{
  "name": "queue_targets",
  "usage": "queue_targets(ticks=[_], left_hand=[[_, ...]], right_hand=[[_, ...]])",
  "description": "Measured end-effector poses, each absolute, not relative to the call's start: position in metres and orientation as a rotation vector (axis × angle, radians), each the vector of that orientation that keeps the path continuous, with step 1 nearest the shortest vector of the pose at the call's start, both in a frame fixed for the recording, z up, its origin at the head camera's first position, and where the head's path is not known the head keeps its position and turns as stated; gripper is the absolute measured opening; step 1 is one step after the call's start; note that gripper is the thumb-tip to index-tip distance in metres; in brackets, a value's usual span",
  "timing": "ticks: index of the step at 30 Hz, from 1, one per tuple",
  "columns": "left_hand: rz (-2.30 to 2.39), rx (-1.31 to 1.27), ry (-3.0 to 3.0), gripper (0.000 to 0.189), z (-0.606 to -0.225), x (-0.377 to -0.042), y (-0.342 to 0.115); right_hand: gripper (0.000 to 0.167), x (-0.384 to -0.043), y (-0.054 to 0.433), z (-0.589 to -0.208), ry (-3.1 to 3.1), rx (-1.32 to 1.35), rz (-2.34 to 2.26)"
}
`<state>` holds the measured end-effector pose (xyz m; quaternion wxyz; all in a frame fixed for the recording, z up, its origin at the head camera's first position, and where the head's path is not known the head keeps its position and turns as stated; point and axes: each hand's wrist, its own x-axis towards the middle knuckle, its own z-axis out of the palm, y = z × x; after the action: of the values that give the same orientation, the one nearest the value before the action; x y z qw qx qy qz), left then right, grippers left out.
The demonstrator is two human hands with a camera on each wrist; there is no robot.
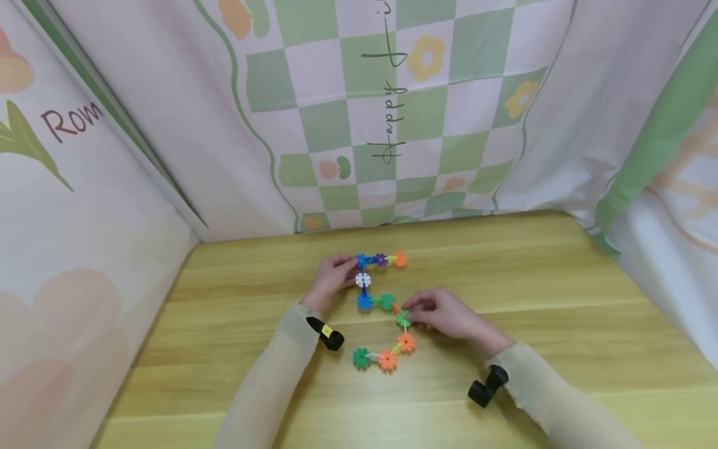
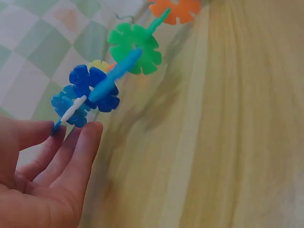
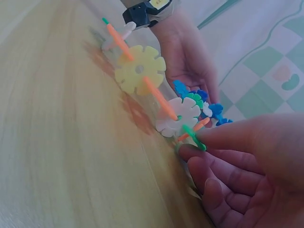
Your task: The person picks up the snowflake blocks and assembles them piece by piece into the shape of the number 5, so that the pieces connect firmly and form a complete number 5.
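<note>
A chain of interlocking plastic snowflake discs, with one white disc [image 1: 363, 280] among several colours, forms an S-like curve. At its far left bend, my left hand [image 1: 332, 279] pinches a light blue disc [image 2: 56, 127] between thumb and forefinger. My right hand [image 1: 445, 312] pinches a green disc [image 3: 194, 137] at the chain's right bend, thumb on top. One end of the chain is an orange disc [image 1: 401, 259]; the near end is a dark green disc [image 1: 361, 357]. In the right wrist view, pale pink and yellow discs [image 3: 140, 70] stand on edge along the chain.
The chain is on a wooden table [image 1: 235, 349]. A checked green-and-white curtain [image 1: 373, 125] hangs behind, and printed cloth [image 1: 84, 249] closes the left side. Black wrist cameras [image 1: 487, 388] sit on both sleeves, close over the tabletop.
</note>
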<state>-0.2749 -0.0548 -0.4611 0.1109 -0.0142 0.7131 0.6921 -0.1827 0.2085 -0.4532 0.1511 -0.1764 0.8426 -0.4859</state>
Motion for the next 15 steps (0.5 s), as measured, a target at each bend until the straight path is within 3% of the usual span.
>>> queue_targets(ticks=[15], left_hand=[[1.977, -0.105, 2.179, 0.029, -0.462, -0.2766, -0.0573]], right_hand=[[0.028, -0.1822, 0.2061, -0.4499, 2.396, -0.489, -1.434]])
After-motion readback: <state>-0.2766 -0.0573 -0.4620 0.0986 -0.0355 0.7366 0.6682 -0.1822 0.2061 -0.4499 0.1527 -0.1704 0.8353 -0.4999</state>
